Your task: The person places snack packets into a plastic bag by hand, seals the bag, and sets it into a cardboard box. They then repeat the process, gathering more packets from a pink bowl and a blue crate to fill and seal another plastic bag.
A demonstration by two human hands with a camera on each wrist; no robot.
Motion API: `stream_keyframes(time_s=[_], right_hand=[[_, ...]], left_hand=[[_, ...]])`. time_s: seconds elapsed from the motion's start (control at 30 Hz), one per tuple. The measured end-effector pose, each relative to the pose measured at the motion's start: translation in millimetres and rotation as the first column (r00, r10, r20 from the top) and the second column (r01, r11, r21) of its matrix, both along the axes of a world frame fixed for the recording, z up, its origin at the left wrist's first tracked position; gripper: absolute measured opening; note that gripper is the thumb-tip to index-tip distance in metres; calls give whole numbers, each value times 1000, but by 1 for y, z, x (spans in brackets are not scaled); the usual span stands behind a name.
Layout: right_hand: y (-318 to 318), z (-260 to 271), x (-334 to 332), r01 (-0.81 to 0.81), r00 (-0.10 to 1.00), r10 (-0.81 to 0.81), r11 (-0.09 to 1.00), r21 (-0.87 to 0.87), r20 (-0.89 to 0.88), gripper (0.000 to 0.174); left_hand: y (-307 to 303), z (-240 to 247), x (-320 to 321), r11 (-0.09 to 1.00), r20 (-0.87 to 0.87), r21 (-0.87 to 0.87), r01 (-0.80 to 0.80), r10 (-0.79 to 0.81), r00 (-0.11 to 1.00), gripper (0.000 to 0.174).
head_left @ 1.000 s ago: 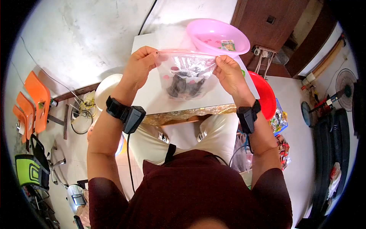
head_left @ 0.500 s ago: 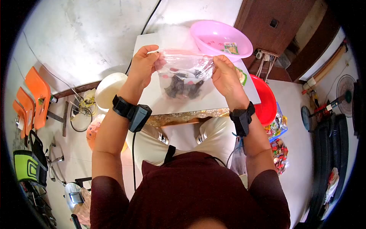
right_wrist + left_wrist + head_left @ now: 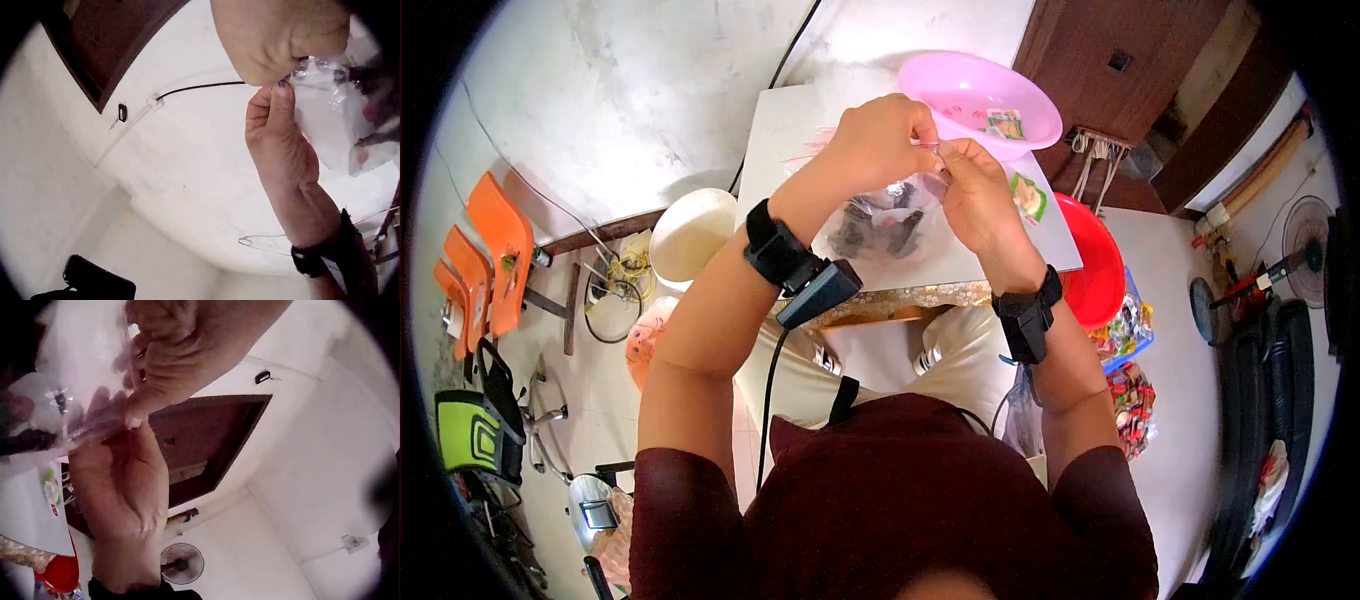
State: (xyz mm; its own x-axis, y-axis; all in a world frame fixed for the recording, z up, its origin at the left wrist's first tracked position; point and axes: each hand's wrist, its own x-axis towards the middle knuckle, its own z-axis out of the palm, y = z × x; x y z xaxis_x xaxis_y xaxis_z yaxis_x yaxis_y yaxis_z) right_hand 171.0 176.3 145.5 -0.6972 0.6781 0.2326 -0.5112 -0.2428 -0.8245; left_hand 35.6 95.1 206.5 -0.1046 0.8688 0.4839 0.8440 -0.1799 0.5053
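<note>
A clear zip bag [image 3: 855, 215] with dark pieces inside is held above the white table [image 3: 775, 170]; its dark contents also show in the left wrist view. My left hand [image 3: 880, 145] lies across the bag's top, thumb and fingers pinching the edge at the right corner. Right beside it, my right hand [image 3: 982, 200] pinches the same corner, the fingertips of both hands nearly touching. In the right wrist view the left hand [image 3: 284, 140] meets the right hand [image 3: 281, 37] at the bag [image 3: 322, 106], whose printed side shows at the right.
A pink basin [image 3: 960, 90] holding a packet stands at the table's back right. A green-edged packet [image 3: 1028, 198] lies near the right edge. Beside the table are a red basin [image 3: 1095, 270], a white bucket [image 3: 690, 240] and a blue crate [image 3: 1138, 330] of packets.
My left hand has left the bag's left top corner and moved right along its top to the right hand. The right hand still pinches the right corner, moved slightly left.
</note>
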Motion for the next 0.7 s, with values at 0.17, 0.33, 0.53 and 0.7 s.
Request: stream_keyframes(time_s=[0.17,0.33,0.53,0.7], right_hand=[[-8,8,4,5,1000,-5,1000,-7,27,8],[-3,1,0,56,998,-57,997,51,15,7],[1,0,-2,102,993,-108,988,113,45,9],[8,-6,-6,113,992,-117,989,95,40,10]], left_hand=[[4,5,-8,963,315,-230,140,-62,947,14],[-3,5,-17,963,332,-183,197,-128,934,15],[-25,13,-32,978,166,-183,95,-65,984,18],[-36,4,-56,988,160,-143,64,-41,986,19]])
